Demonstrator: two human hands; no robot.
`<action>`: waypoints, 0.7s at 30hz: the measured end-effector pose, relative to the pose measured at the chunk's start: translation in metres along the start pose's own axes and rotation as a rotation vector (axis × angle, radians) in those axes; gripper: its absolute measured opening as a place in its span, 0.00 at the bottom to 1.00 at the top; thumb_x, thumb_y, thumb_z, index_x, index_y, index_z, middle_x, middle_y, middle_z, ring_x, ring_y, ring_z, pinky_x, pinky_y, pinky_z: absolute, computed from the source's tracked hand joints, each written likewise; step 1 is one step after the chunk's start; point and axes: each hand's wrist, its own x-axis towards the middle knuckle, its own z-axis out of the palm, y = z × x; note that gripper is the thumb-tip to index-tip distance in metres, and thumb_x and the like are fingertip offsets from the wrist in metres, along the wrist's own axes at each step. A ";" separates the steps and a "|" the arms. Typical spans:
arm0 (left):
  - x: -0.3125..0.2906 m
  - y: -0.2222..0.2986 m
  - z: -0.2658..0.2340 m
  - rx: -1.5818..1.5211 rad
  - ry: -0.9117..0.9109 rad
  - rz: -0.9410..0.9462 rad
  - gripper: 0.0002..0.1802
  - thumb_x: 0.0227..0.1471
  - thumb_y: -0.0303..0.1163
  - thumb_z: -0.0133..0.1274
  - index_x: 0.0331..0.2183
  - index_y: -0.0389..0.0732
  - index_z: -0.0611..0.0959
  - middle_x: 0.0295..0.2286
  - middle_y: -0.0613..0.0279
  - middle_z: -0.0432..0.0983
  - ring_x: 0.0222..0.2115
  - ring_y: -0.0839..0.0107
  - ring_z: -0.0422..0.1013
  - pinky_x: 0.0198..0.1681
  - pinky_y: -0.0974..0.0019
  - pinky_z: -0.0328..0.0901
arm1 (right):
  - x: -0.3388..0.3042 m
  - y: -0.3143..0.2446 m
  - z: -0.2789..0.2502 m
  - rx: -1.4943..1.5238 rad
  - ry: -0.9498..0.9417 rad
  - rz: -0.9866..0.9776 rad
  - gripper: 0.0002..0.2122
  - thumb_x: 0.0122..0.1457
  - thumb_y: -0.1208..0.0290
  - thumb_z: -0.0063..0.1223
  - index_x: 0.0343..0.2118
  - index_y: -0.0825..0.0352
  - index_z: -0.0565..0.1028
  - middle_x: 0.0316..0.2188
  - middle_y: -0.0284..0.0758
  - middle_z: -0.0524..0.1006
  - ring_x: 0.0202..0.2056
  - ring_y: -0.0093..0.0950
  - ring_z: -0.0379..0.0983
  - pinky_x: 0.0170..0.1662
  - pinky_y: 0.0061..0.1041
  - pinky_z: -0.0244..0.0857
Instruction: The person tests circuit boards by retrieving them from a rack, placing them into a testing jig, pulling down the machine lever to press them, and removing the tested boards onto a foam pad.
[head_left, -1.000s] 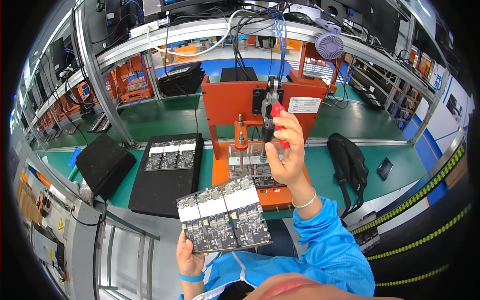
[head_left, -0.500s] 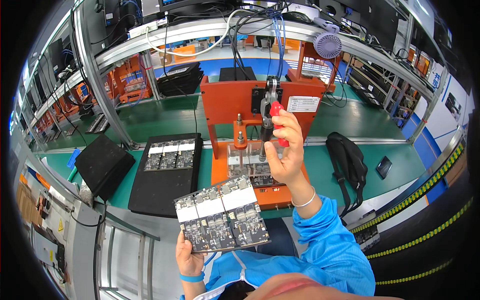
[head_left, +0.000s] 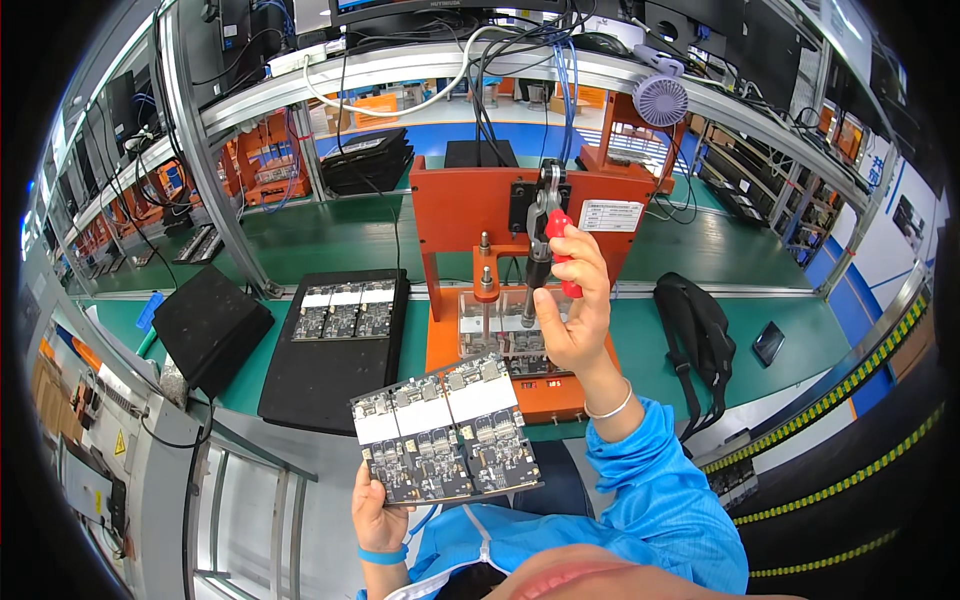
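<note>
While left hand [head_left: 373,512] grips circuit panel [head_left: 445,435], right hand [head_left: 578,325] red handle [head_left: 557,222], metal rack [head_left: 210,160] spans green bench [head_left: 636,350].

You wear a bright blue jacket [head_left: 535,530] with a loose, creased right sleeve [head_left: 655,480] and pale front trim [head_left: 485,548] — a blue band [head_left: 382,556] circles your left wrist, a thin pale bangle [head_left: 612,400] your right.

Smooth, glossy plastic clamp handle [head_left: 556,222]
</note>
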 end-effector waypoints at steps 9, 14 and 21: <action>-0.001 0.000 -0.002 -0.002 -0.006 0.005 0.29 0.53 0.33 0.46 0.52 0.31 0.57 0.38 0.51 0.72 0.25 0.70 0.73 0.20 0.75 0.69 | -0.001 -0.001 0.000 0.002 0.006 0.011 0.13 0.48 0.82 0.49 0.38 0.66 0.66 0.44 0.42 0.66 0.53 0.43 0.57 0.55 0.39 0.51; -0.002 0.000 -0.003 0.000 -0.002 0.009 0.29 0.53 0.33 0.46 0.52 0.31 0.57 0.38 0.51 0.71 0.25 0.70 0.73 0.20 0.75 0.69 | -0.001 -0.001 0.001 0.004 0.007 0.014 0.13 0.48 0.81 0.49 0.38 0.66 0.66 0.44 0.42 0.67 0.53 0.43 0.57 0.54 0.39 0.51; -0.003 0.003 0.001 -0.005 -0.008 0.005 0.29 0.53 0.33 0.47 0.52 0.30 0.57 0.38 0.50 0.71 0.25 0.71 0.73 0.20 0.76 0.69 | -0.001 -0.001 0.001 0.017 0.016 0.014 0.13 0.47 0.82 0.48 0.38 0.66 0.66 0.44 0.42 0.66 0.53 0.43 0.57 0.55 0.39 0.51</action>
